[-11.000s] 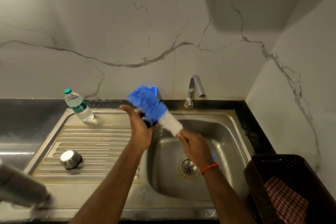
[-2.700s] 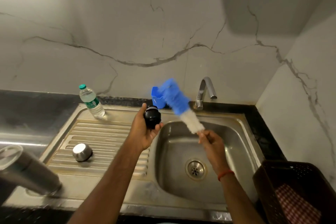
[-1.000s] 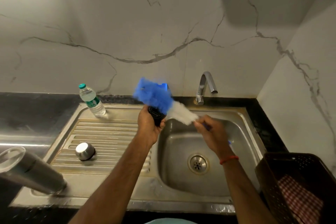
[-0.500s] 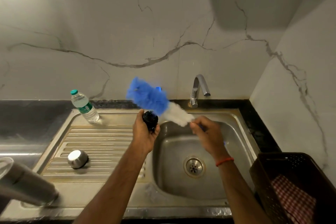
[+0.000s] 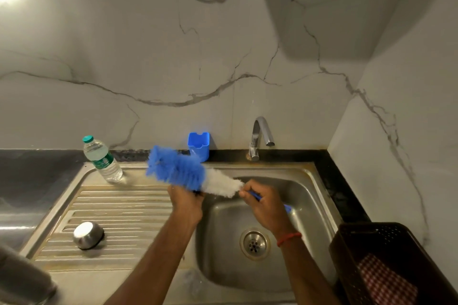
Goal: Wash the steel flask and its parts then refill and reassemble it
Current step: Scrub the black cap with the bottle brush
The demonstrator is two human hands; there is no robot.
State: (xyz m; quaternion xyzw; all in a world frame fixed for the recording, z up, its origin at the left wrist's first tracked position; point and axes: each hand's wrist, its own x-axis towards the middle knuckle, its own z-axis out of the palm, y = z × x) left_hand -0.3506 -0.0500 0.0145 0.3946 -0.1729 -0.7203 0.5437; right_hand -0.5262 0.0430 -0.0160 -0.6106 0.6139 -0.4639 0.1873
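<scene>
My left hand (image 5: pixel 186 203) is closed around the flask's black stopper, which is almost wholly hidden under the brush. My right hand (image 5: pixel 264 203) grips the blue handle of a bottle brush (image 5: pixel 190 174) with blue and white bristles. The bristles lie across the stopper, above the basin's left edge. The steel flask body (image 5: pixel 23 277) stands at the bottom left corner of the sink unit, blurred. The flask's steel cup lid (image 5: pixel 88 235) sits upside down on the ribbed drainboard (image 5: pixel 124 215).
A plastic water bottle (image 5: pixel 102 160) stands at the drainboard's back left. A blue holder (image 5: pixel 198 146) and a tap (image 5: pixel 259 138) are at the back of the sink basin (image 5: pixel 309 205). A dark basket (image 5: pixel 386 255) with a checked cloth is at the right.
The brush has swung down and flatter across the stopper in my left hand, and my right hand has shifted a little. The blue holder behind it now shows.
</scene>
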